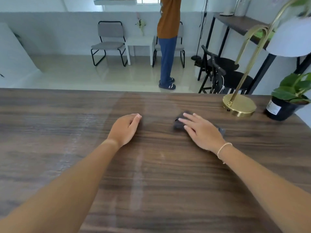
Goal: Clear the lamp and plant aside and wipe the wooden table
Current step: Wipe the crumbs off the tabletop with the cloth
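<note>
The dark wooden table [67,132] fills the lower view, with faint wet streaks down its middle. My right hand [202,130] lies flat with fingers spread on a dark grey cloth [179,124], pressing it to the tabletop. My left hand [126,126] rests on the bare wood to the left of the cloth, fingers loosely curled, holding nothing. A brass lamp [239,105] with a curved stem and white shade stands at the far right of the table. Beside it, at the right edge, sits a green plant in a black pot [284,106].
Beyond the table's far edge a person [168,39] stands on the pale floor. Two grey chairs [109,42] and a small white side table [140,46] line the back wall. Black stools [223,71] and a tall dark console stand at the right.
</note>
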